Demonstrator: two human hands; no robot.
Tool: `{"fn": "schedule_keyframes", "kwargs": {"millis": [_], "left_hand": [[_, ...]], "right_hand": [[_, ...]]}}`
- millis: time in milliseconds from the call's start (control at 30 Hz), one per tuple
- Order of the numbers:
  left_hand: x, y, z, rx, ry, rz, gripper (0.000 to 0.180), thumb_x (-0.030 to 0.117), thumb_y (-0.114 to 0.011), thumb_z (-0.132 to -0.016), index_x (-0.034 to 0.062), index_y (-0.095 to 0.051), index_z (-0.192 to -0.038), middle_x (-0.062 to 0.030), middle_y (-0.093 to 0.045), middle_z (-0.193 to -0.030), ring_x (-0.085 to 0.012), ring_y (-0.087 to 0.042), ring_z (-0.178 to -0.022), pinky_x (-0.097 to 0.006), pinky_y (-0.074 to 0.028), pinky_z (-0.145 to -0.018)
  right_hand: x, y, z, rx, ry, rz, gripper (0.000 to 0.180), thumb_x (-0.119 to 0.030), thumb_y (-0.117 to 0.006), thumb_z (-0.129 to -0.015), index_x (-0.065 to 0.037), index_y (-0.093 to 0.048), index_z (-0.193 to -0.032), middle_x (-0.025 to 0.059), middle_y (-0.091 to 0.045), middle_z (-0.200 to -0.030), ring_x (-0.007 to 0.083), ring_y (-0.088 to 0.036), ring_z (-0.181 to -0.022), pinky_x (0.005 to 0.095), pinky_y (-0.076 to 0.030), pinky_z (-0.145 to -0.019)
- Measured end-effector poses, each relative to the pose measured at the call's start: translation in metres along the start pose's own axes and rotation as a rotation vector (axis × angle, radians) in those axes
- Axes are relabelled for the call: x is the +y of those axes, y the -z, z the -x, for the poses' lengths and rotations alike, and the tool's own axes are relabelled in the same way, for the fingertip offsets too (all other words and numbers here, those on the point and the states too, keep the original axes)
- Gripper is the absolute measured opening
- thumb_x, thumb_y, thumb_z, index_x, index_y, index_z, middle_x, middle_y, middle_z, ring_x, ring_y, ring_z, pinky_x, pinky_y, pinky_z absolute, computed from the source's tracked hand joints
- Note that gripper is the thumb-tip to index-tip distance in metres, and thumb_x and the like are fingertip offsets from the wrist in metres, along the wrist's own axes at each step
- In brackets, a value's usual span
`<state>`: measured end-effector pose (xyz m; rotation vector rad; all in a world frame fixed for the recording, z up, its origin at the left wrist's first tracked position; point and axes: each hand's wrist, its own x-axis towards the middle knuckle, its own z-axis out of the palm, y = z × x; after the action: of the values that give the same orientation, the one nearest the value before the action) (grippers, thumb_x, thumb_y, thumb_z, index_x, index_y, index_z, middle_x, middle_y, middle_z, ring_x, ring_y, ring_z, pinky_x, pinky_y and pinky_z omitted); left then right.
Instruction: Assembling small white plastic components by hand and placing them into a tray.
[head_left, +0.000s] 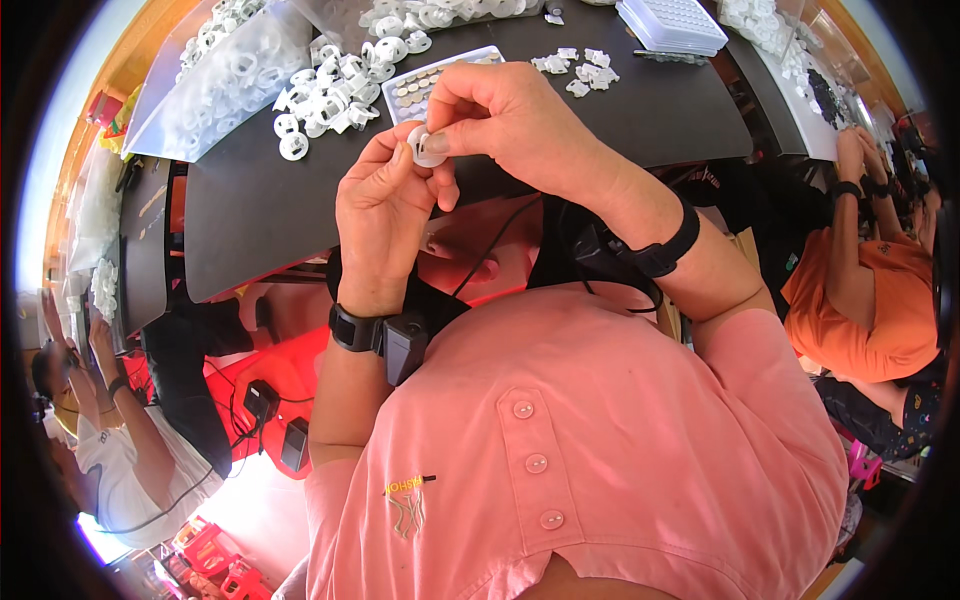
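Observation:
A small round white plastic part with a dark slot is held up between my hands, over the near edge of the dark table. My left hand grips its left side between thumb and fingers. The thumb and fingertips of my right hand are closed on its upper right side; anything tiny between them is hidden. Just behind my hands lies a white tray with rows of small round metallic discs, partly covered by my right hand. A loose pile of similar white parts sits to its left.
A clear plastic bag full of white parts stands at the back left. Small white pieces lie right of the tray, near stacked pale trays. Co-workers in orange and white sit at either side.

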<state>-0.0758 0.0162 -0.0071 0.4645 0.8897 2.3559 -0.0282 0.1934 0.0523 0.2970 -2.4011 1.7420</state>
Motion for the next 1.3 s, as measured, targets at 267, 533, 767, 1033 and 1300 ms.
{"fn": "schedule_keyframes", "kwargs": {"millis": [267,533,767,1033,1300], "left_hand": [[0.000,0.005,0.000,-0.049,0.008,0.016,0.029,0.014,-0.058,-0.100,-0.0073,-0.057,-0.119,-0.0171,-0.064,-0.098,-0.0271,-0.063,-0.077,-0.037,-0.050,-0.061],[0.000,0.002,0.000,-0.040,0.000,-0.019,0.029,0.014,-0.059,-0.099,-0.0080,-0.057,-0.118,-0.0173,-0.064,-0.097,-0.0266,-0.064,-0.077,-0.037,-0.051,-0.059],[0.000,0.001,0.001,-0.039,0.008,-0.062,0.032,0.018,-0.059,-0.099,-0.0053,-0.055,-0.121,-0.0151,-0.061,-0.098,-0.0245,-0.060,-0.079,-0.034,-0.047,-0.060],[0.000,0.002,0.001,-0.026,-0.003,0.005,0.030,0.015,-0.058,-0.100,-0.0082,-0.057,-0.119,-0.0177,-0.064,-0.097,-0.0259,-0.063,-0.077,-0.037,-0.050,-0.059],[0.000,-0.002,-0.002,-0.019,-0.009,-0.031,0.029,0.014,-0.057,-0.101,-0.0081,-0.057,-0.119,-0.0184,-0.063,-0.097,-0.0256,-0.063,-0.077,-0.037,-0.051,-0.060]], "right_hand": [[-0.002,0.001,0.001,-0.044,0.033,0.061,0.012,-0.007,-0.072,-0.085,-0.002,-0.062,-0.081,-0.0004,-0.062,-0.069,0.0057,-0.055,-0.068,0.0240,-0.045,-0.065],[-0.002,-0.001,0.003,-0.010,0.037,0.007,0.011,-0.005,-0.072,-0.084,-0.002,-0.061,-0.080,-0.0002,-0.062,-0.070,0.0065,-0.055,-0.067,0.0241,-0.045,-0.064],[0.003,0.006,-0.010,-0.053,0.018,0.018,0.012,-0.004,-0.075,-0.079,-0.001,-0.063,-0.080,0.0021,-0.063,-0.071,0.0087,-0.057,-0.067,0.0248,-0.046,-0.065],[0.010,0.000,-0.012,-0.034,0.003,-0.095,0.014,-0.003,-0.079,-0.077,-0.002,-0.065,-0.079,0.0016,-0.063,-0.072,0.0079,-0.056,-0.064,0.0231,-0.044,-0.058],[0.013,0.009,-0.021,-0.103,-0.264,-0.237,0.017,-0.005,-0.078,-0.077,-0.004,-0.062,-0.084,0.0011,-0.065,-0.072,0.0073,-0.060,-0.064,0.0229,-0.041,-0.052]]}}
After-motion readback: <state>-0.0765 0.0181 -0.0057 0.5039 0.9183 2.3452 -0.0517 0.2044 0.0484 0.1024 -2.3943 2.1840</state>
